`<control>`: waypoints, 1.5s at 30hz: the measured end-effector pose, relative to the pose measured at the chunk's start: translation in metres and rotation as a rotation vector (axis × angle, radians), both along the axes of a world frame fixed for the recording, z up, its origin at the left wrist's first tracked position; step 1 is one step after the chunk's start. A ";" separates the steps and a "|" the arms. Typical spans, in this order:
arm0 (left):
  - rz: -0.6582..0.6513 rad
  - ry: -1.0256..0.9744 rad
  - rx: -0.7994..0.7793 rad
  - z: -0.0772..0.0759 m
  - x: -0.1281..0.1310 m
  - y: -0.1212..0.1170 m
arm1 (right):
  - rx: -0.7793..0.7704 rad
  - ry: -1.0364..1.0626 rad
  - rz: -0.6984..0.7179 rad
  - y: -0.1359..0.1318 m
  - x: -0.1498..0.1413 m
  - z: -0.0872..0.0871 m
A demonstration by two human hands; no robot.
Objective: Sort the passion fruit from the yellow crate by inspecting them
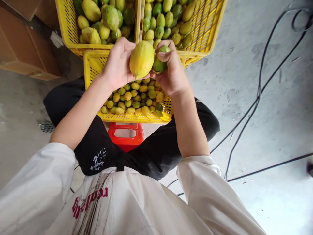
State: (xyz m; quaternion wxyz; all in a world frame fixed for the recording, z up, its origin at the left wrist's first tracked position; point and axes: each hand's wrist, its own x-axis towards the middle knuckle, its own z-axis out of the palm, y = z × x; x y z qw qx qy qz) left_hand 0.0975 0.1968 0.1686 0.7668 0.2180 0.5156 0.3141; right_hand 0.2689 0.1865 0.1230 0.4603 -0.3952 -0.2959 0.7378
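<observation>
A large yellow lemon (141,60) rests in my left hand (117,62), whose fingers curl beneath it with the thumb along its upper side. My right hand (174,70) grips a smaller green lemon (160,60), thumb across its top and fingers around it. The two fruits are held side by side, very close together. Both hands are above a yellow plastic crate (94,62) between my knees. Many small yellow and green lemons (134,94) lie in that crate, partly hidden by my hands.
Behind stand two more yellow crates: the left one (70,40) holds larger lemons, the right one (207,26) smaller, greener ones. A red plastic stool (127,140) shows below the near crate. Cardboard boxes (24,42) stand at left; black cables (259,93) cross the floor at right.
</observation>
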 end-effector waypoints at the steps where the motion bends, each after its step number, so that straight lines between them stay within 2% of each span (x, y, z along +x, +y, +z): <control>1: 0.006 -0.013 -0.011 -0.001 0.000 0.001 | -0.023 -0.023 -0.008 0.001 0.000 -0.001; 6: 0.023 -0.047 0.005 -0.006 0.001 0.000 | -0.114 -0.135 -0.058 0.002 0.000 -0.001; 11: 0.033 -0.109 0.024 0.003 -0.002 -0.002 | -0.132 -0.058 -0.040 0.007 0.006 0.000; 15: 0.038 -0.139 0.067 0.009 -0.003 -0.002 | -0.101 -0.115 -0.018 0.009 0.007 -0.002; 20: -0.067 -0.099 0.031 0.001 0.001 -0.006 | -0.006 -0.253 -0.002 0.004 0.004 -0.010; 26: -0.031 0.042 0.007 -0.012 0.006 -0.014 | 0.052 -0.446 -0.004 0.003 0.003 -0.026; 31: -0.082 0.082 0.081 -0.013 0.008 -0.017 | 0.115 -0.579 0.012 0.001 -0.001 -0.021; 38: 0.026 0.047 0.055 -0.018 0.000 -0.008 | 0.001 -0.229 0.127 0.001 -0.002 -0.008; 42: 0.079 -0.006 -0.031 -0.023 -0.008 -0.002 | -0.093 -0.148 0.050 0.000 0.001 0.001; 45: 0.070 -0.096 -0.062 -0.023 -0.007 -0.001 | -0.152 -0.089 -0.003 -0.002 0.002 0.000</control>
